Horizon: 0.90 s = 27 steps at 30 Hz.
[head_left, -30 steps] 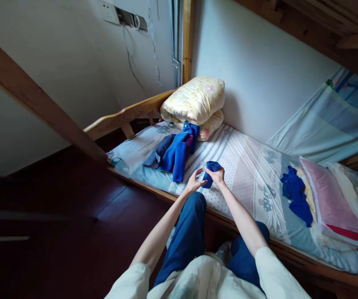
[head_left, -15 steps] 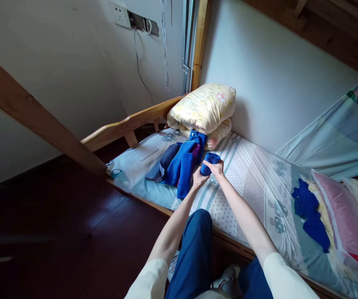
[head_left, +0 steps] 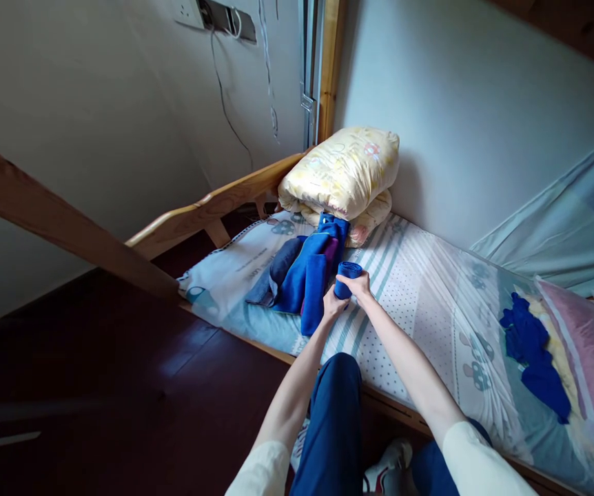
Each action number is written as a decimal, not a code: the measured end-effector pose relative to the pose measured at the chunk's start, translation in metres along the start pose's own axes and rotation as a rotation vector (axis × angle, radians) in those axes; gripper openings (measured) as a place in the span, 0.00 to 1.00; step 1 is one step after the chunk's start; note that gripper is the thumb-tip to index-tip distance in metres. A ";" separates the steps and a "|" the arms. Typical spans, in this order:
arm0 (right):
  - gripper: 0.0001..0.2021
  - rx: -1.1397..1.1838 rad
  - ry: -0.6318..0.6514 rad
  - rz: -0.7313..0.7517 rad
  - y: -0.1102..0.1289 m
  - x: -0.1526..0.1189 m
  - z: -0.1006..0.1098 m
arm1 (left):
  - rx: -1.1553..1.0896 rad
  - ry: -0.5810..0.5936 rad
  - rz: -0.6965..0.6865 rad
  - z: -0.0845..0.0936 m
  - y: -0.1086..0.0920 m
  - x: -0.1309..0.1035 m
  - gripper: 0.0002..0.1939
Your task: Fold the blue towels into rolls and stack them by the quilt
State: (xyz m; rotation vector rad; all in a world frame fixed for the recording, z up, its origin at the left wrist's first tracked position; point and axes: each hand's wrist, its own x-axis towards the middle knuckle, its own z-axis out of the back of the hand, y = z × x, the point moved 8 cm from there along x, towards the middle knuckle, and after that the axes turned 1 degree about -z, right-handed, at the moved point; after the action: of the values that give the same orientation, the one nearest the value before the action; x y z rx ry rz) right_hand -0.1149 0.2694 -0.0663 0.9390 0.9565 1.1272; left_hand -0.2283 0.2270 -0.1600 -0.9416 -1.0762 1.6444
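Note:
A tightly rolled blue cloth (head_left: 349, 275) is held upright between both hands over the bed, its coiled end facing up. My left hand (head_left: 333, 303) grips its lower left side, fingers closed. My right hand (head_left: 357, 286) wraps the right side, with the thumb across the front. Just left of the hands, folded blue clothes (head_left: 297, 275) lie on the mattress, some dark grey-blue and a bit of purple among them. One narrow folded blue piece (head_left: 313, 296) lies nearest my left hand.
Behind the clothes stands a folded cream quilt (head_left: 343, 172) against the wall. A crumpled blue garment (head_left: 535, 355) and a pink pillow (head_left: 591, 351) lie on the bed's right part. A wooden headboard (head_left: 214, 200) and slanting post (head_left: 59, 213) bound the left side.
The camera view has shifted slightly, so the bed's right end sits further right. Both hands still hold the blue roll, now turned slightly more upright.

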 end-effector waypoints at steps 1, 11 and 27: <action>0.19 -0.007 0.007 0.007 0.001 0.001 -0.001 | -0.001 -0.002 -0.011 0.001 -0.003 0.000 0.23; 0.43 -0.054 -0.168 -0.044 -0.100 -0.079 0.082 | 0.225 -0.072 -0.238 -0.002 0.004 -0.139 0.36; 0.17 0.435 -0.390 -0.421 -0.236 -0.296 0.375 | 0.878 0.437 -0.660 -0.086 0.006 -0.237 0.19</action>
State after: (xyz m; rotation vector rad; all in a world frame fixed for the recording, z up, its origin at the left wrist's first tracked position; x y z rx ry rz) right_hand 0.2597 -0.1028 -0.1342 1.1825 1.0280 0.3644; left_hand -0.0856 0.0195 -0.1683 -0.2705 -0.2329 1.0853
